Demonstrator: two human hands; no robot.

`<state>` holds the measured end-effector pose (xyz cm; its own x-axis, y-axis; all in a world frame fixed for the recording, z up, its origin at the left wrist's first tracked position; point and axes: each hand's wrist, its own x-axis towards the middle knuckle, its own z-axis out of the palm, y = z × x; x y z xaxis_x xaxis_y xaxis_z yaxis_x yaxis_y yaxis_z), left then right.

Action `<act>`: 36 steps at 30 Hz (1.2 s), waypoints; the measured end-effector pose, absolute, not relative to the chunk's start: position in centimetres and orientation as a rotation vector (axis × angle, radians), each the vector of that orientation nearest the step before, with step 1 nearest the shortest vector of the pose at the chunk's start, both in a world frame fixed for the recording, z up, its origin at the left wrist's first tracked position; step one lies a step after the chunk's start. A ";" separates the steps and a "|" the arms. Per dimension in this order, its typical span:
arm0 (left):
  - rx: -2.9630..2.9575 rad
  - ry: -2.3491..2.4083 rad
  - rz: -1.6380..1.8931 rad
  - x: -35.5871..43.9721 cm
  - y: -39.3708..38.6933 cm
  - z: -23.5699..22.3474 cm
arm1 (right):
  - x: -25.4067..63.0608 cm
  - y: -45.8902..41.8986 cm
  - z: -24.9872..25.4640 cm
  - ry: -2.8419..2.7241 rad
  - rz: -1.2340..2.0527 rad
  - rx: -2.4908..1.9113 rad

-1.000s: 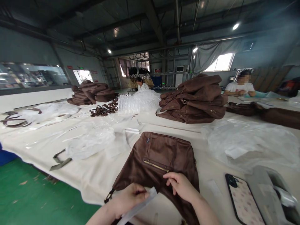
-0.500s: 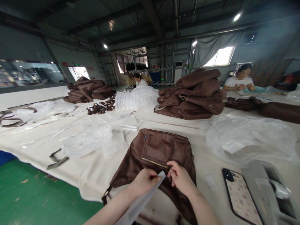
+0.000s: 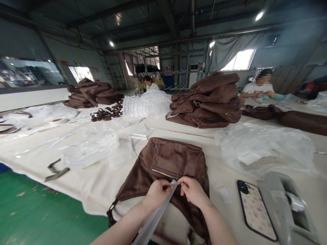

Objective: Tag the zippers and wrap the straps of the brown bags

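A brown leather-look bag (image 3: 176, 153) lies on the table before me, with a brass zipper (image 3: 163, 173) across its front. My left hand (image 3: 159, 193) is closed on a long, translucent whitish strip (image 3: 155, 219), pinched near its upper end. This strip slants down toward me over the bag's lower edge. My right hand (image 3: 192, 191) is at the right end of the zipper, fingers curled together beside the strip's tip. Those fingers cover the zipper's end, and what they pinch there is hidden.
A phone in a patterned case (image 3: 257, 211) lies to the right, beside a grey tape dispenser (image 3: 288, 204). Clear plastic bags (image 3: 268, 149) and stacked brown bags (image 3: 206, 102) stand beyond. Two people sit farther back. The table edge (image 3: 84, 206) drops to a green floor at left.
My right hand has shifted slightly left, its fingertips now closer to the strip's tip. The strip stands a little steeper. The whole view has shifted slightly.
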<state>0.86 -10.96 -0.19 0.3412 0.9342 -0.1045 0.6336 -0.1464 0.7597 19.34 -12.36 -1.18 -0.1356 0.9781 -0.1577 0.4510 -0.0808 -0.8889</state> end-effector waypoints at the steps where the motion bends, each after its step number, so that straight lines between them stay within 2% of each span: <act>1: 1.862 1.370 0.525 1.0 -10.8 -0.1 | 19.3 -12.4 -1.1 -1.595 1.195 -1.554; 15: 1.740 1.371 0.532 2.1 -9.1 -0.2 | 18.9 -11.7 -2.4 -1.328 1.546 -1.558; 23: 1.765 1.402 0.576 2.6 -9.2 -0.6 | 18.1 -11.5 -2.8 -1.392 1.433 -1.604; 31: 1.910 1.656 0.604 3.2 -11.1 0.0 | 17.3 -11.3 -2.8 -1.381 1.312 -1.711; 36: 2.350 1.614 0.472 3.9 -13.0 0.3 | 17.3 -11.3 -2.8 -1.366 1.277 -1.721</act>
<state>3.85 -13.01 0.34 0.3337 0.9348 0.1221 0.8533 -0.3545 0.3824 17.31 -11.33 -2.77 0.0119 0.9481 -0.3179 0.3804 -0.2983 -0.8754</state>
